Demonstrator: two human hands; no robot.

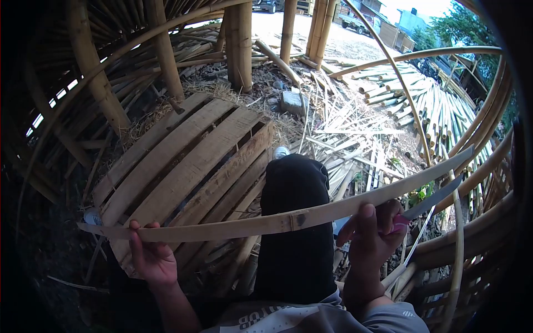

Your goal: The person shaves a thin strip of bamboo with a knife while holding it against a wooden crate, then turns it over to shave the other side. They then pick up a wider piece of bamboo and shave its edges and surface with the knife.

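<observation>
A long, flat bamboo strip (261,224) with one dark node stretches across in front of my lap, its right end raised. Near the strip's left end, my left hand (152,255) pinches it between thumb and fingers. My right hand (375,230) presses its thumb against the strip toward the other end. That same hand is closed around the pink handle of a knife (433,198), whose blade points up and right just below the strip. The palm side of the right-hand grip is partly hidden.
A slatted wooden pallet (189,161) lies to the left of my knee (294,183). Bamboo posts (240,50) stand beyond it. Cut bamboo poles (438,111) are piled at the right, and split slivers (355,136) litter the ground. Curved bamboo rails (472,244) frame the right side.
</observation>
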